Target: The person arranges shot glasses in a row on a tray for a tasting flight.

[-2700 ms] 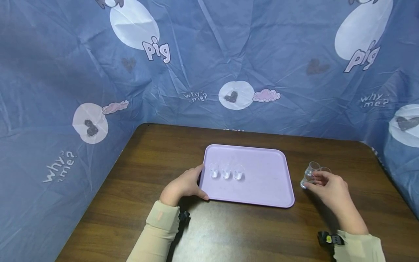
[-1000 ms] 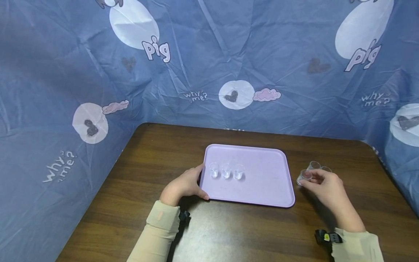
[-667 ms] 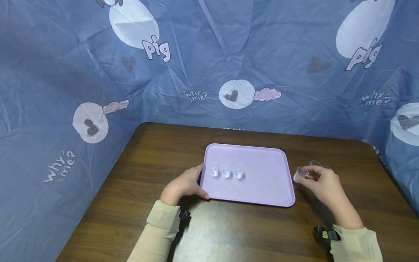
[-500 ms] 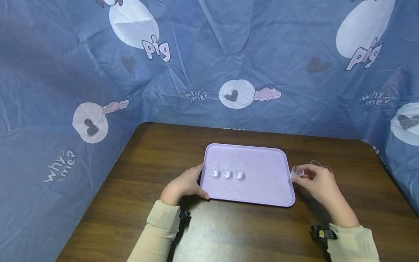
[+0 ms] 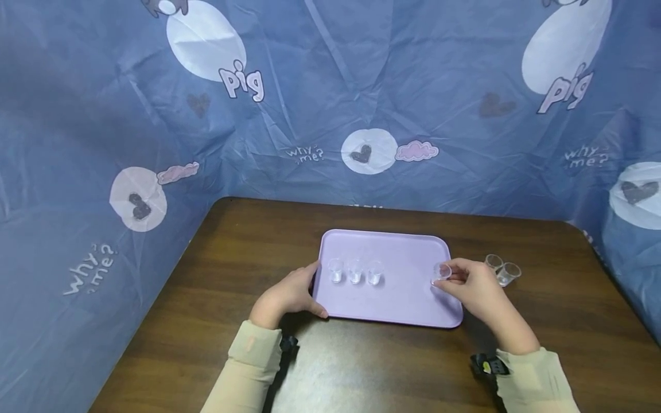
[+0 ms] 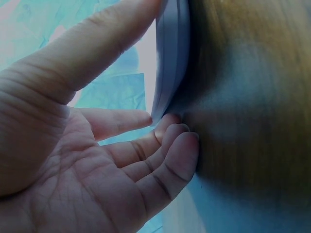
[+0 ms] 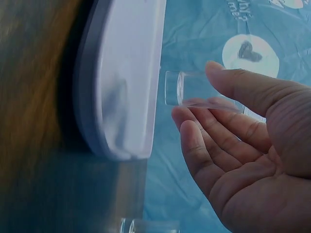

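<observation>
My right hand [image 5: 477, 289] pinches a small clear shot glass [image 5: 442, 271] between thumb and fingers, over the right part of a lilac tray [image 5: 408, 301]. In the right wrist view a gap shows between the glass base [image 7: 173, 88] and the tray [image 7: 129, 73]. Three similar glasses stand in a row on the tray's left half: a left one [image 5: 336, 272], a middle one [image 5: 355, 273] and a right one [image 5: 375, 275]. My left hand [image 5: 289, 292] touches the tray's left edge with thumb and index finger spread along it; its other fingers [image 6: 181, 158] are loosely bent.
Two more clear glasses, a rear one [image 5: 493, 261] and a front one [image 5: 509, 275], stand on the wooden table [image 5: 232, 246] right of the tray, just beyond my right hand. A blue printed cloth [image 5: 289, 115] hangs behind the table and along its sides.
My right hand has taken a glass from the group at the right and carried it left over the tray's right side. The left hand and tray stay in place.
</observation>
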Available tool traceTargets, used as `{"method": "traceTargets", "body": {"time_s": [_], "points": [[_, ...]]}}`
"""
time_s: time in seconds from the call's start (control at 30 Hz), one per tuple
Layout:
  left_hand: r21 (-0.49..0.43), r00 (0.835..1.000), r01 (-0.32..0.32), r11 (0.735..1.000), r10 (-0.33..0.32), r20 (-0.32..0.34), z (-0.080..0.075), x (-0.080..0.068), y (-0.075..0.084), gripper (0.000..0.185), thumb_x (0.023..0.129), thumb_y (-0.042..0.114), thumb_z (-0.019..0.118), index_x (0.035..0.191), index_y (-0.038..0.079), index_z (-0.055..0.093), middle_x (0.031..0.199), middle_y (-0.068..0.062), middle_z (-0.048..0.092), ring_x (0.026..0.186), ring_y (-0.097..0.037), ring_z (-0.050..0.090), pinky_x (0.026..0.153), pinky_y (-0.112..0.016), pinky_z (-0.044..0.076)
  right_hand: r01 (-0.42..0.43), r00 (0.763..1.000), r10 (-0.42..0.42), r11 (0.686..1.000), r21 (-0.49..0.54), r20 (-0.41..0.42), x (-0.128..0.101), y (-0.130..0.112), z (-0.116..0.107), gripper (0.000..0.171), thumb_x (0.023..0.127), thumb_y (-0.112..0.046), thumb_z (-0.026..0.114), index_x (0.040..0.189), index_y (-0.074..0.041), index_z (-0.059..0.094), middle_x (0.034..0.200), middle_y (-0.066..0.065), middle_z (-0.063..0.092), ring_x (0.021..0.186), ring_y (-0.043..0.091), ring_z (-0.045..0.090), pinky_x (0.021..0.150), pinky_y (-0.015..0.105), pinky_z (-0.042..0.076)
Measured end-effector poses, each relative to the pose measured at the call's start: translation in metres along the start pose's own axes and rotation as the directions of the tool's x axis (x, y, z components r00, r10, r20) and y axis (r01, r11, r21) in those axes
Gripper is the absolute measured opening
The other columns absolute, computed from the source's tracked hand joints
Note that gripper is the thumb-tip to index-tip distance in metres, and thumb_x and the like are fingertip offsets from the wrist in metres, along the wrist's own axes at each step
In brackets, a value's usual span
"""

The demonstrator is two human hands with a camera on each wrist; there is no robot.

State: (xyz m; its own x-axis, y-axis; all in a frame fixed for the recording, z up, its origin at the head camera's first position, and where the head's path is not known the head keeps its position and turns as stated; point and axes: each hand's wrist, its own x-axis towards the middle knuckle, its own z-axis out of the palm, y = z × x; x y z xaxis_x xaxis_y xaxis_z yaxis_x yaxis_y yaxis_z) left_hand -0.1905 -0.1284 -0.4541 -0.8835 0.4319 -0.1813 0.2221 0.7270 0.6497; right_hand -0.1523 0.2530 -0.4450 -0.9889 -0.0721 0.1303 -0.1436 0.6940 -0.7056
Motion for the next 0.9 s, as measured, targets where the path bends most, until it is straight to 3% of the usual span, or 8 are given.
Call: {"method": "traceTargets", "body": {"time_s": [0.33,0.9], "points": [[0.008,1.000,-0.024,1.000,0.024,-0.005,0.001,0.001,-0.002,0.118,0.058,0.019,0.102,0.154,-0.002,0.037,0.136,-0.025,0.056,0.124,-0.036,0.053,0.105,-0.048,0.042,0.027,1.000,-0.027,0.999,0.025,0.005,0.007,-0.015,0.015,0.033,0.081,-0.009,0.087,0.108,0.003,0.073,0.096,0.010,0.073,0.082,0.019,0.069,0.069,0.028,0.057],[0.025,1.000,-0.008,1.000,0.008,-0.012,0.002,0.001,-0.002,0.118,0.058,0.020,0.102,0.154,-0.002,0.037,0.136,-0.027,0.055,0.126,-0.039,0.051,0.106,-0.050,0.040,0.077,0.996,-0.080,0.995,0.061,0.040,0.021,-0.031,0.047,0.026,0.078,-0.003,0.086,0.100,0.003,0.071,0.088,0.007,0.071,0.079,0.019,0.069,0.069,0.030,0.057]]}}
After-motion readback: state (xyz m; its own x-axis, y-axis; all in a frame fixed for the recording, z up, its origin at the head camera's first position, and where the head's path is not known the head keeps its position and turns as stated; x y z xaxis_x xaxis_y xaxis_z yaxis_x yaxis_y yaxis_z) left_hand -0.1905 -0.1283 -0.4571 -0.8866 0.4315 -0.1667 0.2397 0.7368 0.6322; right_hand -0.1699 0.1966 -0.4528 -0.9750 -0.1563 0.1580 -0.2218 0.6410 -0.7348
